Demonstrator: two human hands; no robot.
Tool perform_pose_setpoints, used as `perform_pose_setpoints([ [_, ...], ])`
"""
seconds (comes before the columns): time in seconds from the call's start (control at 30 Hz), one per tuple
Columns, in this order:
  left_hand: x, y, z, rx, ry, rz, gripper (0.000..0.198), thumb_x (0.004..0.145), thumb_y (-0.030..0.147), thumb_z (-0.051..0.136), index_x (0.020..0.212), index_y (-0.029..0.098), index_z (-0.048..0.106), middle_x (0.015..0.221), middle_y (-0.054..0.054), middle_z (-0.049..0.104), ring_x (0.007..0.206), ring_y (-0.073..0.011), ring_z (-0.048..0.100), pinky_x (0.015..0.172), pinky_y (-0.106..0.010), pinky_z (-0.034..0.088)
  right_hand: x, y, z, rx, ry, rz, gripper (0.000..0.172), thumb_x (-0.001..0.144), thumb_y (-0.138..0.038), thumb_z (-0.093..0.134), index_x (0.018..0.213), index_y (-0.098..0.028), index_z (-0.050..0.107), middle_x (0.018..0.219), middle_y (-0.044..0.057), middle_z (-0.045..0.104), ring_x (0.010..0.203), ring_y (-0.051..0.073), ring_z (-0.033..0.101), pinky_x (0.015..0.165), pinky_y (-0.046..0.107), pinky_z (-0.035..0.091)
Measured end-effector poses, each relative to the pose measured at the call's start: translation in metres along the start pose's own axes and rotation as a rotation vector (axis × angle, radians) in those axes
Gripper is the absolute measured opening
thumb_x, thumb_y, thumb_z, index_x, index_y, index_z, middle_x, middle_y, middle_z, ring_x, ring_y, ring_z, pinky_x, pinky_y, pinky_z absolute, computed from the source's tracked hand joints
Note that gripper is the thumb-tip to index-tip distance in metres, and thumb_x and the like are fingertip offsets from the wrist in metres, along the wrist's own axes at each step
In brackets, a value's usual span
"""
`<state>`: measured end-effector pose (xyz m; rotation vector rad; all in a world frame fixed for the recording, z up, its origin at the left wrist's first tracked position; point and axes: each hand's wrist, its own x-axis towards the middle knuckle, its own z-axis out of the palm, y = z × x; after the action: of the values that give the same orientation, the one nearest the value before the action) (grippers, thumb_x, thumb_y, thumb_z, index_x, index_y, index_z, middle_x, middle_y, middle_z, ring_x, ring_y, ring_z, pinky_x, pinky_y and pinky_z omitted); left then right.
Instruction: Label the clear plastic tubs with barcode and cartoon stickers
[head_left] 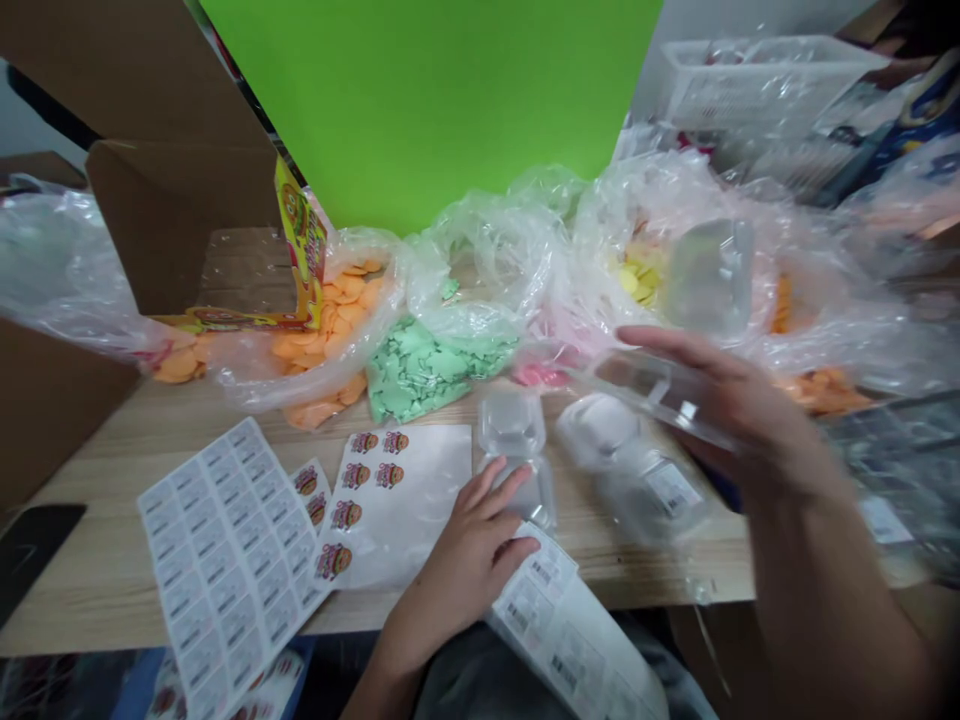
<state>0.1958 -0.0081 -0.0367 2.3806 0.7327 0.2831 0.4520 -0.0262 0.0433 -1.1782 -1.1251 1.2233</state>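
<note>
My right hand [739, 400] is raised above the table, slightly blurred, gripping a clear plastic clamshell box [649, 385] whose lid stands open. My left hand [469, 545] has its fingers apart. Its fingertips rest on or just over another clear clamshell box [511, 425] lying opened on the table, and its thumb is by a sheet of barcode labels [577, 640] near my lap. Between the hands lie more clear clamshell boxes [600, 432], one bearing a barcode label [673, 488]. A sheet of burger stickers [405, 510], partly peeled, lies beside my left hand.
A larger barcode label sheet [232, 550] overhangs the table's front edge at left, near a dark phone-like slab [37, 550]. Behind stand plastic bags of orange pieces [341, 310], green pieces [427, 365] and pink pieces [559, 350], an open cardboard box [180, 220] and a green panel [450, 100].
</note>
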Motion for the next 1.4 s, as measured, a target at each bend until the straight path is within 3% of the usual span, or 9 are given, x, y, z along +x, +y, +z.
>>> perform_pose_setpoints([
  [0.2,-0.014,0.001,0.000,-0.222,0.163,0.004,0.012,0.087,0.019,0.051,0.082,0.018,0.061,0.137,-0.006,0.046,0.135,-0.0257,0.026,0.111,-0.052,0.020,-0.044,0.013,-0.078,-0.823,-0.399,0.099,0.053,0.076,-0.031,0.067,0.126,-0.036,0.049,0.131,0.003,0.051,0.122,0.027,0.047,0.097,0.042,0.043],
  [0.33,-0.028,0.017,-0.001,-0.561,0.383,-0.333,0.017,0.086,0.027,0.053,0.096,0.020,0.064,0.097,-0.004,0.070,0.097,-0.0197,0.062,0.082,-0.030,0.051,-0.056,0.044,-0.087,-0.872,-0.419,0.127,0.052,0.078,-0.035,0.064,0.127,-0.035,0.048,0.135,0.003,0.048,0.124,0.027,0.044,0.098,0.042,0.043],
  [0.53,-0.024,0.054,-0.011,-0.830,0.705,-0.676,0.015,0.073,0.033,0.067,0.067,0.019,0.066,0.055,0.006,0.061,0.052,-0.0081,0.052,0.050,-0.014,0.041,-0.066,0.011,-0.002,-1.031,0.291,-0.335,0.021,0.090,-0.034,0.048,0.104,-0.027,0.062,0.106,0.003,0.064,0.104,0.017,0.057,0.089,0.030,0.046],
  [0.7,-0.022,0.067,-0.016,-0.758,0.798,-0.665,0.008,0.071,0.028,0.067,0.067,0.021,0.068,0.059,0.006,0.064,0.056,-0.0086,0.053,0.054,-0.014,0.040,-0.060,0.011,0.074,-0.921,0.060,-0.533,0.013,0.086,-0.021,0.057,0.097,-0.018,0.063,0.093,0.004,0.066,0.088,0.016,0.059,0.089,0.036,0.041],
  [0.83,-0.030,0.058,-0.011,-0.865,0.689,-0.814,0.031,0.070,0.043,0.068,0.059,0.016,0.060,0.051,0.005,0.054,0.050,-0.0085,0.046,0.047,-0.015,0.037,-0.059,0.021,0.086,-0.920,0.133,-0.711,0.015,0.087,-0.011,0.052,0.087,-0.018,0.066,0.085,0.002,0.068,0.081,0.015,0.059,0.088,0.037,0.040],
  [0.93,-0.039,0.042,-0.003,-1.033,0.580,-0.901,0.035,0.075,0.051,0.060,0.070,0.016,0.059,0.056,0.004,0.056,0.052,-0.0104,0.049,0.047,-0.018,0.040,-0.067,0.017,0.080,-0.795,-0.111,-0.666,0.014,0.088,-0.020,0.053,0.083,-0.024,0.065,0.082,0.000,0.068,0.078,0.015,0.059,0.084,0.035,0.044],
  [1.03,-0.049,0.027,0.002,-0.859,0.590,-0.783,0.023,0.084,0.040,0.055,0.079,0.018,0.062,0.065,0.002,0.062,0.061,-0.0124,0.056,0.057,-0.020,0.045,-0.067,0.018,0.073,-0.378,-0.208,-0.317,0.011,0.085,-0.032,0.056,0.076,-0.028,0.059,0.076,-0.002,0.065,0.072,0.014,0.059,0.068,0.029,0.049],
  [1.17,-0.058,0.015,-0.002,-0.398,0.466,-0.169,0.010,0.085,0.021,0.055,0.091,0.021,0.063,0.090,-0.002,0.068,0.084,-0.0148,0.060,0.077,-0.023,0.046,-0.044,0.049,0.072,-0.293,0.237,0.114,0.009,0.082,-0.032,0.060,0.076,-0.024,0.059,0.076,-0.001,0.062,0.071,0.014,0.057,0.063,0.026,0.045],
  [1.4,-0.049,0.009,0.005,-0.152,0.344,0.100,0.003,0.087,0.020,0.054,0.088,0.018,0.056,0.110,-0.009,0.066,0.107,-0.0205,0.052,0.089,-0.033,0.045,-0.018,0.090,0.082,-0.305,0.148,0.159,0.032,0.082,-0.031,0.057,0.111,-0.021,0.048,0.074,-0.001,0.059,0.069,0.015,0.056,0.064,0.027,0.046],
])
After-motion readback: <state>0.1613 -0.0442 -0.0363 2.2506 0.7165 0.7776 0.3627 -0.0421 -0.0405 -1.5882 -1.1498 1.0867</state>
